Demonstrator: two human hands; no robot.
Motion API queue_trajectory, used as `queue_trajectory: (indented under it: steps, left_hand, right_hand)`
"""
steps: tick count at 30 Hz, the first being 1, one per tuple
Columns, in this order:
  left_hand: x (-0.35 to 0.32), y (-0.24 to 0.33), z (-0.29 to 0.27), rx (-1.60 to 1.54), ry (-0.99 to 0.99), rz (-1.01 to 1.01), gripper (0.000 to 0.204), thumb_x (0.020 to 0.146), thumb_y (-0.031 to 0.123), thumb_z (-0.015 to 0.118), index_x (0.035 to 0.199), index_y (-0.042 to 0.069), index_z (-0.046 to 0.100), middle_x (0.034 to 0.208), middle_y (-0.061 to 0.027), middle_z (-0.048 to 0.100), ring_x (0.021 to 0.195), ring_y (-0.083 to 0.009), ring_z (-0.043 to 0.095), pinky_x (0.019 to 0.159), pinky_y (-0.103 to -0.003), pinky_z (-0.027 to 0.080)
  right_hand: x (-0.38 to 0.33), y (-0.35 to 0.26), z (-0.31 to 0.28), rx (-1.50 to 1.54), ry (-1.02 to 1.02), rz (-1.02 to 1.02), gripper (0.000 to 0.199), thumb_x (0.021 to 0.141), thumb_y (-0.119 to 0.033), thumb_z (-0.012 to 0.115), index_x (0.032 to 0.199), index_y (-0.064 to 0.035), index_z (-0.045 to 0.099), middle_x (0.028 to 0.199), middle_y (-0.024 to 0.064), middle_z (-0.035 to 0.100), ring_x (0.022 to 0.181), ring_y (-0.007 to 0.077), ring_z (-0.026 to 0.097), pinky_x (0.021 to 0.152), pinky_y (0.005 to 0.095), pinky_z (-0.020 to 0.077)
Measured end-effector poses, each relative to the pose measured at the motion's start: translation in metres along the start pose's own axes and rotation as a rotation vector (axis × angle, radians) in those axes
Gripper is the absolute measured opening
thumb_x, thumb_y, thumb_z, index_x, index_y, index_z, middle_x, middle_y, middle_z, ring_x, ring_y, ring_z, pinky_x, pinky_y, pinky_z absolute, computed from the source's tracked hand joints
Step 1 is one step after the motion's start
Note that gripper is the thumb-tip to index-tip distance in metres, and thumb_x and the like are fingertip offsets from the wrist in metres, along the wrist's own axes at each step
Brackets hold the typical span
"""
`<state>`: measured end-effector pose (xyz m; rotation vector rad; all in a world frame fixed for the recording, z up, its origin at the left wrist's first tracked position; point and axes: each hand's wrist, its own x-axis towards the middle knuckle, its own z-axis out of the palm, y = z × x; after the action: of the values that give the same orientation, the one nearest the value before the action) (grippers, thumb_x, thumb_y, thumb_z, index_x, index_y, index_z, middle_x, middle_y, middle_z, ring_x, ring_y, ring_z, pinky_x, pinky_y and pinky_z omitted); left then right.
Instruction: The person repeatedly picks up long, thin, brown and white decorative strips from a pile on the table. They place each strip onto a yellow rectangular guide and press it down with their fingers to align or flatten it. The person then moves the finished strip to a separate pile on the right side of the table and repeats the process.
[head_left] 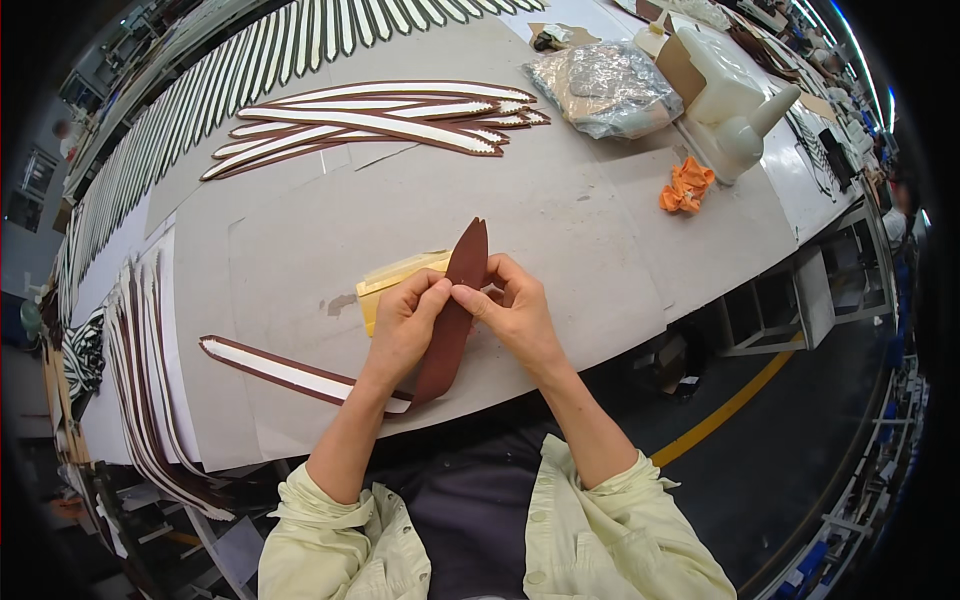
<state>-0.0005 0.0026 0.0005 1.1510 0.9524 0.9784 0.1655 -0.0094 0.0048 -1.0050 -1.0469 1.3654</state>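
While most of the worktop (590, 230) lies under pale sheeting, its far side carries a long row of white strips with dark edges (303, 45), set side by side. A bundle of strips (138, 375) hangs over the left edge, and a loose pile of brown-edged white strips (380, 127) lies beyond the hands, ends overlapping. One similar strip, the held strip (449, 345), is at the near edge: its brown face rises to a pointed tip between the hands, while the other stretch bends away to the left and lies white side up, passing under the left forearm. A clear plastic bag (600, 90) and a whitish bottle with a cone-shaped nozzle (740, 140) stand at the far right. The left hand (408, 318) and right hand (520, 315) each pinch one edge of the strip, thumbs on the brown face and nearly meeting. Just behind the left hand sits a yellow block (378, 292); a crumpled orange cloth (686, 186) lies well apart. Judging by the grip, the step in hand is working the pointed end by its edges; the next move seems to call for even thumb pressure and aligned edges near the tip.
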Motion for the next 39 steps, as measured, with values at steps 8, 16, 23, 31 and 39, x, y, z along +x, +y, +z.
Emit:
queue_trajectory:
  steps: [8, 16, 23, 31, 39]
  left_hand:
    - [0.0, -0.006, 0.001, 0.13, -0.031, 0.096, 0.021, 0.111, 0.015, 0.054, 0.104, -0.001, 0.067, 0.085, -0.0017, 0.067, 0.075, -0.0063, 0.061, 0.067, -0.024, 0.049]
    - [-0.002, -0.004, 0.002, 0.123, 0.025, 0.05, 0.022, 0.11, 0.017, 0.056, 0.1, -0.001, 0.066, 0.082, 0.0032, 0.061, 0.075, -0.0034, 0.054, 0.066, -0.023, 0.045]
    - [0.0, -0.003, 0.002, 0.288, 0.163, 0.182, 0.019, 0.107, 0.016, 0.06, 0.101, -0.001, 0.066, 0.083, 0.0009, 0.065, 0.074, -0.0055, 0.06, 0.066, -0.025, 0.048]
    - [-0.001, 0.004, 0.011, 0.862, 0.392, 0.629, 0.013, 0.09, 0.003, 0.075, 0.102, 0.003, 0.07, 0.094, -0.0087, 0.071, 0.083, -0.0212, 0.07, 0.072, -0.034, 0.055]
    - [-0.01, 0.014, 0.013, 1.173, 0.374, 0.766, 0.016, 0.085, 0.002, 0.078, 0.099, 0.005, 0.072, 0.093, -0.0071, 0.072, 0.084, -0.0261, 0.069, 0.071, -0.039, 0.054]
  right_hand:
    - [0.004, 0.015, -0.004, -0.109, 0.11, -0.066, 0.028, 0.101, -0.022, 0.074, 0.083, -0.0032, 0.064, 0.072, 0.0004, 0.065, 0.065, 0.0065, 0.06, 0.055, 0.0238, 0.0468]
    - [0.004, 0.006, -0.007, 0.045, 0.098, -0.012, 0.03, 0.108, -0.025, 0.063, 0.094, -0.0001, 0.07, 0.08, 0.0005, 0.068, 0.072, 0.0085, 0.063, 0.064, 0.026, 0.0516]
    - [-0.001, 0.004, -0.01, -0.044, -0.032, 0.019, 0.019, 0.103, -0.017, 0.065, 0.106, 0.0008, 0.071, 0.095, 0.0027, 0.071, 0.083, 0.0096, 0.065, 0.074, 0.027, 0.0539]
    - [0.005, 0.012, -0.016, 0.042, -0.063, 0.091, 0.018, 0.101, -0.014, 0.067, 0.108, 0.0019, 0.071, 0.094, 0.004, 0.072, 0.081, 0.0101, 0.066, 0.076, 0.0266, 0.0556]
    - [0.0, 0.008, -0.006, 0.031, -0.029, 0.026, 0.017, 0.102, -0.011, 0.066, 0.107, 0.0043, 0.073, 0.096, 0.003, 0.071, 0.084, 0.0112, 0.065, 0.079, 0.0283, 0.0554]
